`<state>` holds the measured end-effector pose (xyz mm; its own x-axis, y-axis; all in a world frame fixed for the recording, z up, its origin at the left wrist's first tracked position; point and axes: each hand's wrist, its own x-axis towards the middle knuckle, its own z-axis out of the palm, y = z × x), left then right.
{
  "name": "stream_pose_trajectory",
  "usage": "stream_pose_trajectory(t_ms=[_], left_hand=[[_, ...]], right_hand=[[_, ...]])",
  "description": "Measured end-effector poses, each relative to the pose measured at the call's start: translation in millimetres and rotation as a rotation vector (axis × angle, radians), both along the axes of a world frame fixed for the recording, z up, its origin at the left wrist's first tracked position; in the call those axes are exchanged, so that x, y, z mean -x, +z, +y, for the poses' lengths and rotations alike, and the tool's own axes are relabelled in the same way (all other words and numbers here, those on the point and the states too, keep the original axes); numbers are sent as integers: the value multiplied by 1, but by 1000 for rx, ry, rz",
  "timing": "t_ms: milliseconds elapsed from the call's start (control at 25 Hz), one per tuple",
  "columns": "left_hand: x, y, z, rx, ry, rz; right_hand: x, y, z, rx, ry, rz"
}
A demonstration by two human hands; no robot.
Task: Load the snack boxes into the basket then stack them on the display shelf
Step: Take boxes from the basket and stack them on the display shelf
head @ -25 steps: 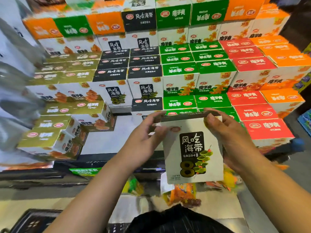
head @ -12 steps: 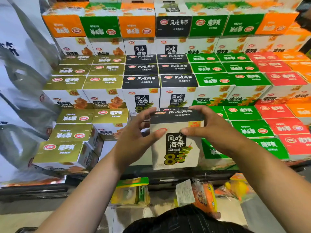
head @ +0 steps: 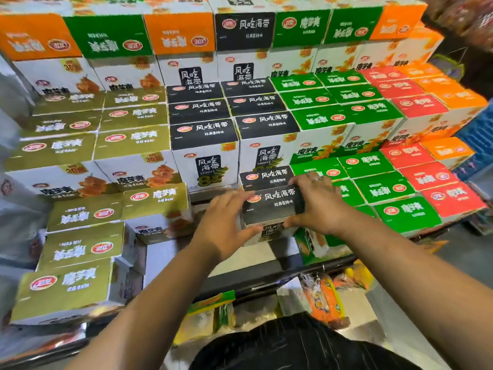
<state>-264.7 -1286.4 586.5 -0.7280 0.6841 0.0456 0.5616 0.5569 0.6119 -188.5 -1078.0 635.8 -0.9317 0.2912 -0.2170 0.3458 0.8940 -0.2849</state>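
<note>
My left hand (head: pixel 226 225) and right hand (head: pixel 318 206) grasp a black-topped box (head: pixel 274 206) reading 风吃海带, just before a matching stack (head: pixel 205 134).

The left forearm (head: pixel 149 297) and right forearm (head: pixel 394 263) are bare along the whole length that shows; the left hand (head: pixel 224 228) and right hand (head: pixel 320 206) are bare too; a thin pale shiny band (head: pixel 317 179), seemingly a ring, circles one finger of the right hand, though it is too small to make out clearly; at the bottom edge, between the arms, shows a black fabric garment (head: pixel 293 345) marked with faint, thin, pale lines; its cut is hidden.
</note>
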Motion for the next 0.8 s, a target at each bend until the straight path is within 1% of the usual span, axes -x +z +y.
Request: stream_pose_trajectory(t_ms=[40, 120, 320, 480, 600, 720, 800], left_hand=[[1, -4, 1, 43, -14, 62], [1, -13, 4, 35, -44, 115], [-2, -30, 8, -66, -31, 215], [-2, -33, 13, -98, -28, 240], [-1, -31, 13, -51, -35, 220], [-4, -22, 15, 85, -42, 169], [-7, -12, 18, 160, -25, 198]], right_hand=[[1, -4, -1, -90, 7, -26], [3, -9, -2, -174, 18, -42], [-1, -14, 1, -264, 38, -12], [-4, -17, 1, -293, 16, 16], [-4, -16, 1, -306, 16, -12], [-8, -17, 1, -319, 31, -8], [-13, -16, 1, -294, 37, 9]])
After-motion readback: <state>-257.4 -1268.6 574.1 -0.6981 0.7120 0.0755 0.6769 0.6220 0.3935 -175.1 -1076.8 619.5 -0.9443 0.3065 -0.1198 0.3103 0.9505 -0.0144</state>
